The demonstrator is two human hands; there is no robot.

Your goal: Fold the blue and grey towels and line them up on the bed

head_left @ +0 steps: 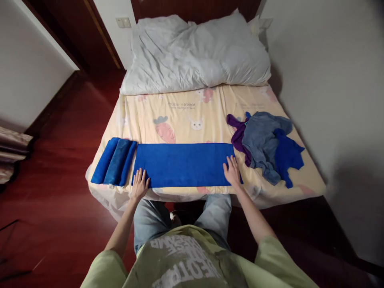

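Note:
A blue towel [183,165] lies flat and smooth across the near part of the bed, its long side running left to right. My left hand [140,184] rests on its near left corner with the fingers stretched out. At the right end of the same towel, my right hand [231,170] lies with its fingers apart. Left of the towel, several rolled blue towels [114,162] sit side by side. To the right is a crumpled heap with a grey-blue cloth [261,138], a purple cloth [239,138] and a bright blue cloth [288,154].
The bed has a cream sheet [183,122] printed with carrots and rabbits. A large white quilt [198,56] is bunched at the headboard [195,8]. A white wall [324,80] stands on the right, and dark red floor [66,168] shows on the left.

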